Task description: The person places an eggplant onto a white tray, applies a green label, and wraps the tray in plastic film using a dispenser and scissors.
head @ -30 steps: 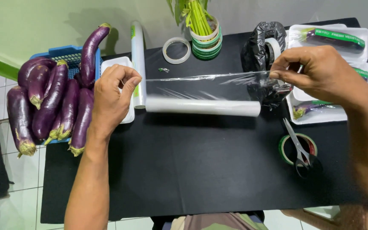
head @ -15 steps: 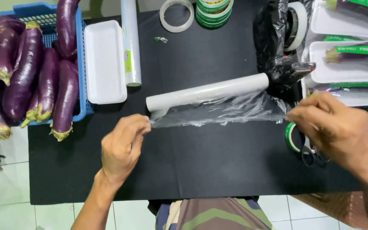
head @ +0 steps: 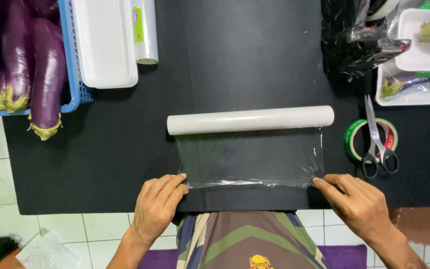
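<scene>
A black table (head: 255, 60) fills most of the view, and on it the work with cling film is seen to be well begun. A blue basket (head: 75, 94) of purple eggplants (head: 46, 74) is set at the far left corner, with a white foam tray (head: 105, 42) just beside it and a spare film roll (head: 145, 30) touching the tray's right side. At the far right, wrapped trays (head: 419, 65) and a crumpled black bag (head: 349, 45) are gathered.

The cling film roll (head: 250, 120) lies across the middle of the table. From it a clear sheet (head: 247, 159) has been drawn toward the person and laid flat on the black surface, still joined to the roll. So the pulling-out is judged done; the sheet is not yet cut free, and nothing has been placed on it.

Scissors (head: 376, 137) rest across a green tape ring (head: 369, 139) to the right of the roll, untouched.

The left hand (head: 158, 206) is curled, its fingertips pinched on the sheet's near left corner. The right hand (head: 359, 201) is likewise closed on the near right corner.

Compared with half a second ago, the sheet has been pulled longer and now lies smoother, the roll has been squared to the table edge, and both hands have come nearer the table's front edge. A second ago the film was held stretched in the air.
</scene>
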